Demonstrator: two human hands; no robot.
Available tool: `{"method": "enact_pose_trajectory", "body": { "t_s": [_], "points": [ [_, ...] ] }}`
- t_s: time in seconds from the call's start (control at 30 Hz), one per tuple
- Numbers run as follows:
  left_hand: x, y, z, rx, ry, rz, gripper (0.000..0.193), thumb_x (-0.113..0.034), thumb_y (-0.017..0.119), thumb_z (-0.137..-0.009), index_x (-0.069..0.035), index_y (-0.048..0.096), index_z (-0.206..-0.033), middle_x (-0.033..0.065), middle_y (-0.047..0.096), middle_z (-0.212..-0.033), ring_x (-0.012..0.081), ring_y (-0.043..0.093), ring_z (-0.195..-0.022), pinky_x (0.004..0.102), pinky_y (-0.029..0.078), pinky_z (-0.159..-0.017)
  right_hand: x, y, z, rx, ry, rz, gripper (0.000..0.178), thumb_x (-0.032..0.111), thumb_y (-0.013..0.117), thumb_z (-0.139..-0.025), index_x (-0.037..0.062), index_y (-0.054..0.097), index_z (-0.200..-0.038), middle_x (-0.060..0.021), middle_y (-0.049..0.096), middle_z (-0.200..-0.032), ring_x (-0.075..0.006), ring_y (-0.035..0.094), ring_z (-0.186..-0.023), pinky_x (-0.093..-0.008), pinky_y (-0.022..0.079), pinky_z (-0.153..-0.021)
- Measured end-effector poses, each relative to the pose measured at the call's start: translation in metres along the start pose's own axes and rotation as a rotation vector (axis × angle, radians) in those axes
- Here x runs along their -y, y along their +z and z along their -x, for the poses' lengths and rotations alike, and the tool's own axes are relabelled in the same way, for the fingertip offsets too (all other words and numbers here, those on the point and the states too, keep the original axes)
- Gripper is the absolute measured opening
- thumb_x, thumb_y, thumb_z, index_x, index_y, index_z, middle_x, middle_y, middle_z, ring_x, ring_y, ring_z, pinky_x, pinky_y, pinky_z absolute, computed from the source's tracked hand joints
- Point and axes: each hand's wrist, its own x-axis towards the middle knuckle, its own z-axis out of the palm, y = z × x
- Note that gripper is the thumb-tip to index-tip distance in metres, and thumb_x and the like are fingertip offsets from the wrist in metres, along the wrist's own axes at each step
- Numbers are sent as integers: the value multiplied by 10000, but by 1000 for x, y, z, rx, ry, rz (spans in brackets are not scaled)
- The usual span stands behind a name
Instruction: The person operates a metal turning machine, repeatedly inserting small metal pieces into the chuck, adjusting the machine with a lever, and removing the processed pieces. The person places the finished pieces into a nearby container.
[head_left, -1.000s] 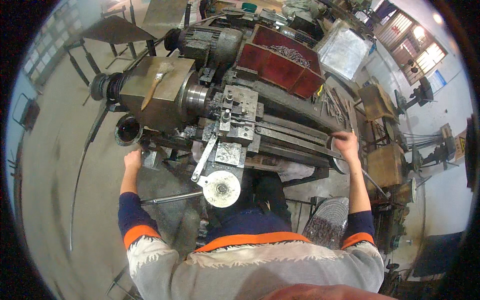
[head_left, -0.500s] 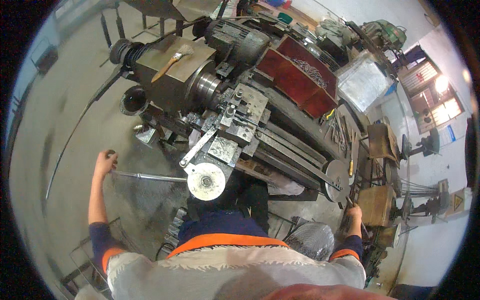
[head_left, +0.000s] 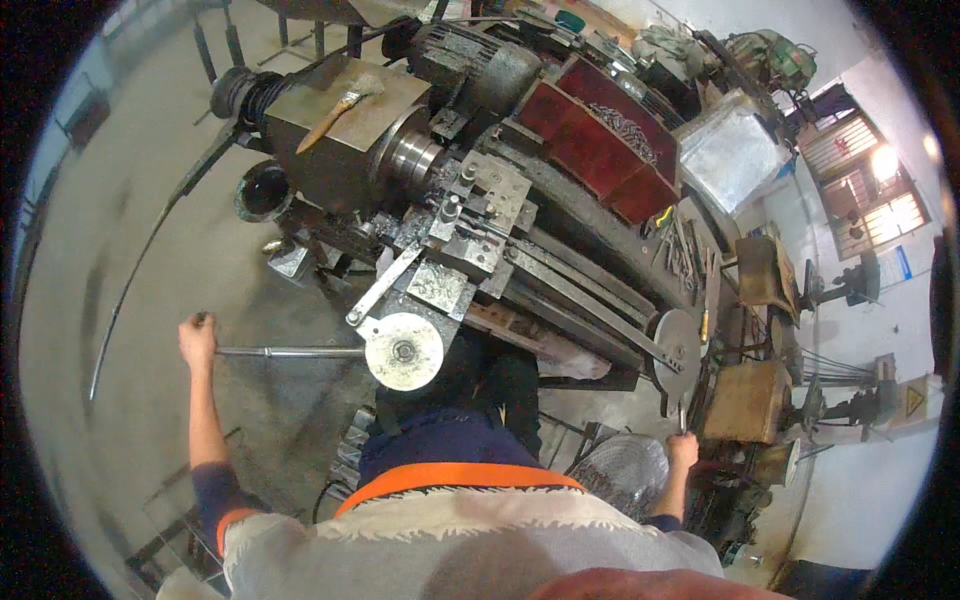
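Note:
My left hand (head_left: 198,342) is closed round the outer end of a long metal lever (head_left: 290,352). The lever runs level to a pale round disc (head_left: 404,351) on the front of a lathe. Low on the right, my right hand (head_left: 682,452) grips a short crank handle (head_left: 683,418) at the lower edge of a grey round wheel (head_left: 677,350). Between the two hands lie the lathe's bed rails (head_left: 585,300). A tool post (head_left: 470,240) covered with metal chips sits near the chuck (head_left: 412,155). A flat lever arm (head_left: 385,287) slants beside it.
A wooden-handled brush (head_left: 335,117) lies on the headstock (head_left: 320,95). Behind the bed stand a dark motor (head_left: 480,75) and a red tray (head_left: 560,130) holding small metal pieces. Hand tools (head_left: 683,250) lie right of the tray. A plastic-wrapped bundle (head_left: 622,472) sits near my right arm.
My right hand has swung down and leftward with the crank handle. My left hand, whose fingers were partly raised, is now wrapped round the lever end and slightly lower.

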Motion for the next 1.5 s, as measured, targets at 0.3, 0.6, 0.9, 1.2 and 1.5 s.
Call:
{"method": "enact_pose_trajectory", "body": {
  "t_s": [0.3,0.6,0.9,1.2,1.5],
  "points": [
    [-13,17,-11,-155,45,387,233,-170,561,-800,14,617,-931,54,553,-576,104,519,-469,240,396,-432,16,0,53,-54,-38,-280,325,238,590,-575,-4,606,-791,-242,603,-804,-414,574,-810,-453,451,-718],
    [-13,23,-24,-130,102,426,229,-149,547,-812,41,606,-926,75,566,-599,120,536,-484,251,424,-455,28,-7,66,-69,-12,-286,343,245,545,-591,16,600,-841,-232,604,-848,-414,568,-835,-437,439,-744],
    [1,24,-16,-186,5,541,221,-107,561,-793,42,589,-954,96,601,-721,143,575,-566,250,448,-498,2,2,26,-233,-95,-165,362,329,562,-627,20,602,-809,-227,612,-796,-409,581,-813,-476,462,-702],
    [-62,69,-46,-206,-61,491,284,-102,595,-710,28,598,-961,111,620,-797,157,584,-641,265,461,-550,-20,20,-44,-179,-142,-57,376,326,514,-654,-5,628,-789,-247,614,-801,-400,601,-784,-461,471,-707],
    [-151,130,-85,-92,286,295,293,-175,615,-686,3,630,-918,111,638,-759,190,599,-663,305,467,-652,3,4,21,-37,38,-93,397,297,559,-637,-45,615,-831,-252,612,-863,-407,588,-848,-447,463,-771]
  ]
}}
